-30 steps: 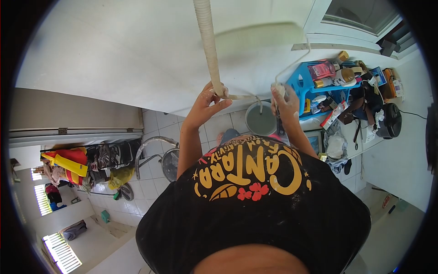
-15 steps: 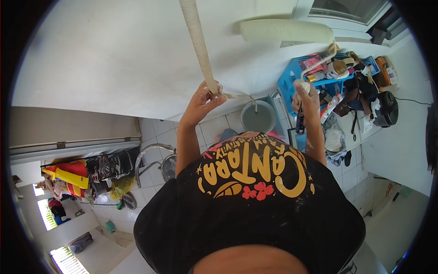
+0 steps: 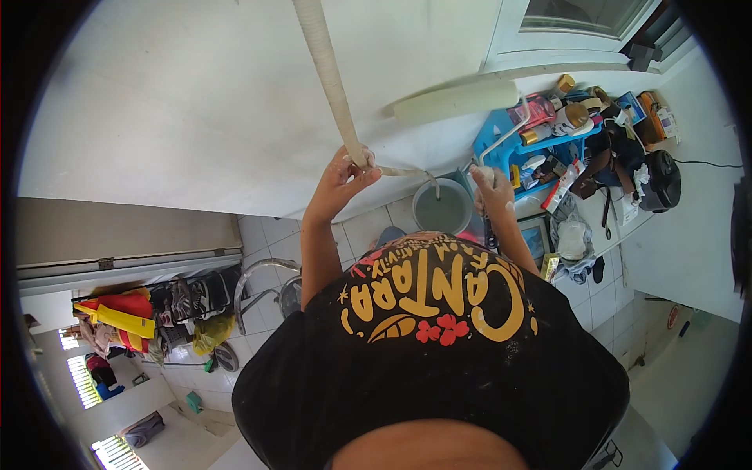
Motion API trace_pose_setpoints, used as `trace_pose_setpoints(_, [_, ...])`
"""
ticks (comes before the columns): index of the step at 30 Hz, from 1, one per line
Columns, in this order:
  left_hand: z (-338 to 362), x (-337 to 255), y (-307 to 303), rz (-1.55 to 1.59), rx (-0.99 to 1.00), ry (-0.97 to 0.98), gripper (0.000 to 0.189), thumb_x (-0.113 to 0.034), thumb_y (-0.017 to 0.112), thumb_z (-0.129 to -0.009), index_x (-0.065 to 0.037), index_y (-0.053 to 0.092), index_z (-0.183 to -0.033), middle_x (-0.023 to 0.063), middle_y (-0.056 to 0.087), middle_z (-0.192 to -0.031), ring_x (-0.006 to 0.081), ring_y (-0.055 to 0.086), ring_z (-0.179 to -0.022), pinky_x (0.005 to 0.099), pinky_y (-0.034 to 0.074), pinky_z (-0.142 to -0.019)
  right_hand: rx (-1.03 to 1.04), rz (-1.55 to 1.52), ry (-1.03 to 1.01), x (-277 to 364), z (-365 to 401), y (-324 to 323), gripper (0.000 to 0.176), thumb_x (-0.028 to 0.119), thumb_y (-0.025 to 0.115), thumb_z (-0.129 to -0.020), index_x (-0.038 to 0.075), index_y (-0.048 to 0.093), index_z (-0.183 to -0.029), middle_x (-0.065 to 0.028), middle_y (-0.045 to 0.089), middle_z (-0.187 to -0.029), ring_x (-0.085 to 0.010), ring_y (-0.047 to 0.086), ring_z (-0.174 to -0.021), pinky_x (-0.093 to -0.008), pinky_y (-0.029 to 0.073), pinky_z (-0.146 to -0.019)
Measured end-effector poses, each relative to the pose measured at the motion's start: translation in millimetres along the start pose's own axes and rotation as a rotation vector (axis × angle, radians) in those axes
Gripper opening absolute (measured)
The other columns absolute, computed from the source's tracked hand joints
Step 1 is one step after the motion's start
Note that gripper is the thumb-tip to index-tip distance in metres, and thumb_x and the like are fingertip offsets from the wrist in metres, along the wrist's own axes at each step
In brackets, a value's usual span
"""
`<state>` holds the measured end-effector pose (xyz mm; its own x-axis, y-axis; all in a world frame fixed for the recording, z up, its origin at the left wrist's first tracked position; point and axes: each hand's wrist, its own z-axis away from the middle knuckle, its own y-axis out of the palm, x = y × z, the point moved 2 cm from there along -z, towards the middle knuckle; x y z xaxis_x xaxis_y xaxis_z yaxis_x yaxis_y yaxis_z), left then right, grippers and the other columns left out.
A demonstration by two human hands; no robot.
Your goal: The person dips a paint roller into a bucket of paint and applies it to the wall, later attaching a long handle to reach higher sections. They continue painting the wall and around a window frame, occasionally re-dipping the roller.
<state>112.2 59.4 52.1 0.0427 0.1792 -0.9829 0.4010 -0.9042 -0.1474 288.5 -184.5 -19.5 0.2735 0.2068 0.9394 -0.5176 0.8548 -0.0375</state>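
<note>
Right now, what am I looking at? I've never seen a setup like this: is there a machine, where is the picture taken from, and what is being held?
There is no machine here. A person works with bare hands, and the camera sits on their head, looking forward and down; that is why their own black shirt fills the lower part. The left hand holds the lower end of a ribbed tube in front of a white wall. The right hand grips the handle of a paint roller. Below the hands is a bucket. To the right, a blue rack carries bottles and other small things. The round dark border is the edge of the wide lens's view.
</note>
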Motion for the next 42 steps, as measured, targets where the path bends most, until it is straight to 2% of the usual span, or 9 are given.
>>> trace_pose_setpoints(4, [5, 1, 0, 0.084, -0.037, -0.027, 0.022, -0.015, 0.073, -0.086, -0.004, 0.059, -0.098, 0.0011, 0.049, -0.098, 0.0095, 0.049, -0.085, 0.0246, 0.042, -0.069, -0.079, 0.136, -0.222, 54, 12, 7, 0.031, 0.029, 0.071, -0.089, 0.001, 0.060, -0.098, 0.0001, 0.050, -0.057, -0.0070, 0.042, -0.038, -0.0233, 0.030, -0.034])
trace_pose_setpoints(8, [2, -2, 0, 0.047, -0.010, -0.007, 0.021, -0.015, 0.074, -0.086, -0.004, 0.058, -0.096, 0.0009, 0.049, -0.098, 0.0100, 0.050, -0.086, 0.0245, 0.043, -0.070, 0.038, -0.012, -0.219, 74, 5, 15, 0.039, 0.033, 0.074, -0.086, -0.002, 0.060, -0.092, 0.0003, 0.050, -0.054, -0.0070, 0.043, -0.037, -0.0231, 0.032, -0.035])
trace_pose_setpoints(16, [9, 0, 2, -0.005, 0.036, -0.016, 0.025, -0.008, 0.071, -0.085, -0.007, 0.055, -0.103, -0.0004, 0.048, -0.098, 0.0111, 0.046, -0.088, 0.0278, 0.040, -0.077, 0.062, -0.006, 0.129, -34, -10, 3, 0.040, 0.037, 0.074, -0.086, 0.002, 0.058, -0.096, 0.0004, 0.049, -0.056, -0.0080, 0.043, -0.038, -0.0232, 0.032, -0.035])
trace_pose_setpoints(19, [10, 2, 0, -0.071, 0.038, -0.043, 0.025, -0.009, 0.071, -0.085, -0.007, 0.055, -0.103, -0.0005, 0.048, -0.097, 0.0109, 0.046, -0.087, 0.0275, 0.040, -0.076, 0.050, 0.000, 0.127, -57, -17, -2, 0.041, 0.040, 0.075, -0.085, 0.003, 0.058, -0.093, 0.0001, 0.050, -0.056, -0.0079, 0.045, -0.039, -0.0229, 0.032, -0.035])
trace_pose_setpoints(28, [8, 2, 2, -0.069, 0.032, -0.040, 0.027, -0.010, 0.071, -0.085, -0.007, 0.054, -0.106, -0.0002, 0.048, -0.099, 0.0106, 0.046, -0.088, 0.0278, 0.041, -0.077, -0.123, 0.061, -0.242, 64, 13, -20, 0.036, 0.034, 0.075, -0.085, 0.001, 0.061, -0.093, 0.0011, 0.050, -0.053, -0.0064, 0.044, -0.039, -0.0224, 0.032, -0.035])
trace_pose_setpoints(31, [8, 4, 3, -0.013, 0.027, -0.040, 0.027, -0.009, 0.071, -0.086, -0.007, 0.054, -0.106, 0.0001, 0.048, -0.100, 0.0108, 0.046, -0.089, 0.0282, 0.041, -0.077, -0.054, 0.047, -0.213, 68, 1, -26, 0.036, 0.034, 0.075, -0.085, 0.001, 0.061, -0.093, 0.0014, 0.050, -0.054, -0.0059, 0.042, -0.038, -0.0219, 0.031, -0.035])
trace_pose_setpoints(33, [6, 3, 3, -0.046, -0.004, 0.026, 0.024, -0.018, 0.074, -0.085, -0.004, 0.059, -0.096, 0.0021, 0.050, -0.099, 0.0107, 0.048, -0.085, 0.0243, 0.041, -0.069, -0.093, 0.076, -0.212, 36, -13, -27, 0.038, 0.038, 0.074, -0.086, 0.002, 0.061, -0.092, 0.0014, 0.049, -0.054, -0.0066, 0.043, -0.038, -0.0224, 0.032, -0.035])
trace_pose_setpoints(36, [7, 3, 1, -0.057, 0.027, -0.011, 0.025, -0.008, 0.071, -0.086, -0.007, 0.054, -0.105, 0.0005, 0.048, -0.102, 0.0106, 0.045, -0.090, 0.0281, 0.041, -0.079, -0.035, 0.020, 0.003, -11, -26, -30, 0.047, 0.047, 0.073, -0.084, 0.003, 0.061, -0.088, 0.0008, 0.048, -0.053, -0.0080, 0.046, -0.039, -0.0237, 0.036, -0.036])
trace_pose_setpoints(42, [5, 3, 5, 0.089, -0.012, -0.020, 0.023, -0.011, 0.073, -0.086, -0.005, 0.057, -0.101, 0.0012, 0.050, -0.100, 0.0091, 0.048, -0.084, 0.0237, 0.041, -0.069, -0.076, 0.074, 0.088, -46, -20, -26, 0.048, 0.048, 0.075, -0.082, 0.002, 0.061, -0.087, -0.0007, 0.052, -0.056, -0.0082, 0.048, -0.042, -0.0238, 0.039, -0.038])
